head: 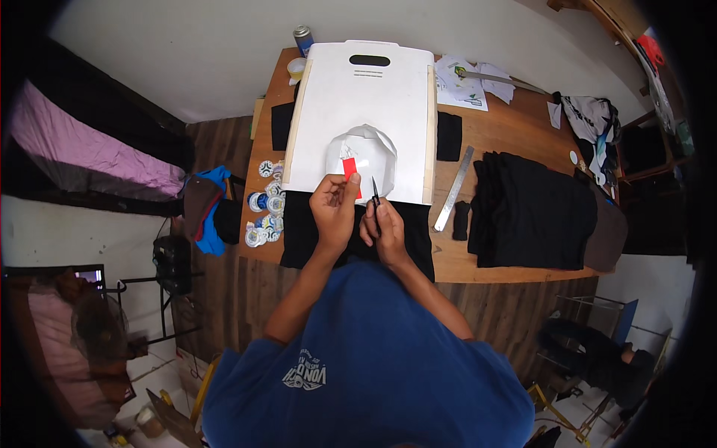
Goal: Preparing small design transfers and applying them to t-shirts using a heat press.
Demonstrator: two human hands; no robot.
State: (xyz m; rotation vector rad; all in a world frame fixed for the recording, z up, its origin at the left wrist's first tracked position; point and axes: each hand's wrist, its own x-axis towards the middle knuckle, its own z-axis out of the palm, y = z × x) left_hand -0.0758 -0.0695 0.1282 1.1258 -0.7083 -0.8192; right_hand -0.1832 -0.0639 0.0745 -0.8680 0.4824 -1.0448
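Note:
My left hand (331,211) pinches a small red strip (349,167) between thumb and fingers. In my right hand (389,231) is a slim dark tool (375,189) with a pointed tip; its exact kind is unclear. Both hands are at the near edge of a white board (325,95) with a handle slot, and beige tape runs down its sides. Under the hands, a translucent, roughly round sheet (384,154) with a creased rim lies on the board. Black fabric (302,229) extends from beneath the board towards me.
Several round printed stickers (271,204) lie left on the wooden table (448,257). To the right are a metal ruler (455,187), a small black roll (461,220) and stacked black cloth (529,213). A spray can (303,39) and printed papers (462,81) are behind. Another person (608,358) is at lower right.

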